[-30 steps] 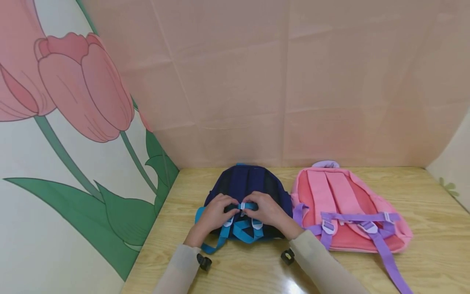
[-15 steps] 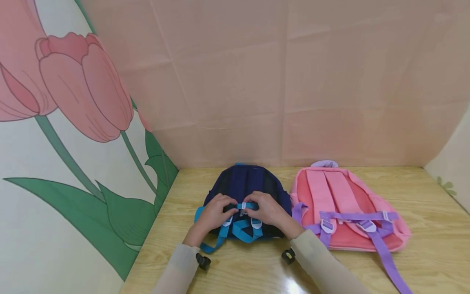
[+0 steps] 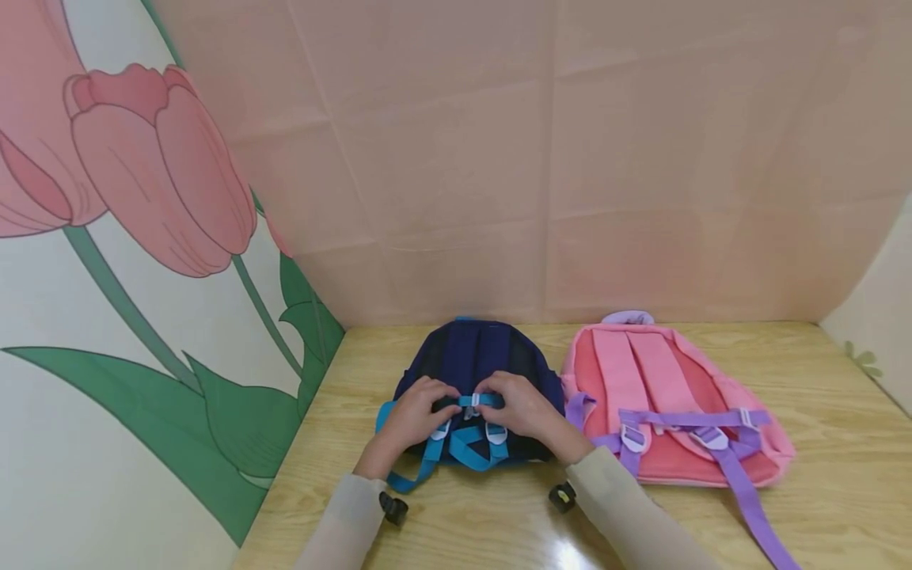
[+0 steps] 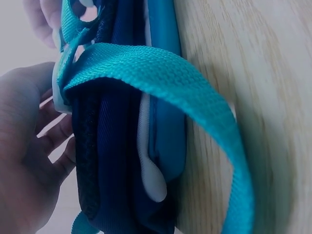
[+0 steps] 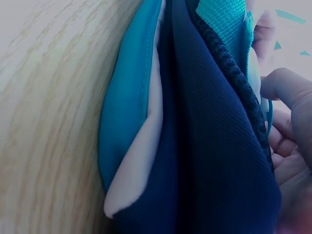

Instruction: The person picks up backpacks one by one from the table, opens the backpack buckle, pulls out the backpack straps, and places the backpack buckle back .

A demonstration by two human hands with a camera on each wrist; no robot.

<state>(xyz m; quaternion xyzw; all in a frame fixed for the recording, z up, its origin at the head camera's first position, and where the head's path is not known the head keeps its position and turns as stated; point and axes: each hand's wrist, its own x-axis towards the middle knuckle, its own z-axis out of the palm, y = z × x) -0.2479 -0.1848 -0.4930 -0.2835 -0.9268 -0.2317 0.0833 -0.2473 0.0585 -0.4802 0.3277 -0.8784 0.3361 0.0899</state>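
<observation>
A navy backpack (image 3: 427, 368) lies on the table with its straps facing up. Across it runs a short blue strap (image 3: 465, 401) with a small white slider buckle (image 3: 476, 400). My left hand (image 3: 416, 412) pinches the strap's left part between thumb and fingers. On the other side, my right hand (image 3: 523, 408) pinches it close to the buckle. Below hang blue webbing straps (image 3: 480, 450) with white adjusters (image 3: 495, 433). One loose webbing loop (image 4: 161, 73) crosses the left wrist view. Fingertips are partly hidden behind the bag in both wrist views.
To the right lies a pink backpack (image 3: 684, 356) with purple straps (image 3: 744, 491), close against the navy one. The wooden table (image 3: 484, 522) ends at a draped backdrop (image 3: 442, 198). A tulip-painted wall (image 3: 164, 174) stands on the left.
The white slider buckle has shifted slightly right along the blue strap, toward my right hand. Both hands keep their pinch, and the backpacks stay put. The view drifts a little.
</observation>
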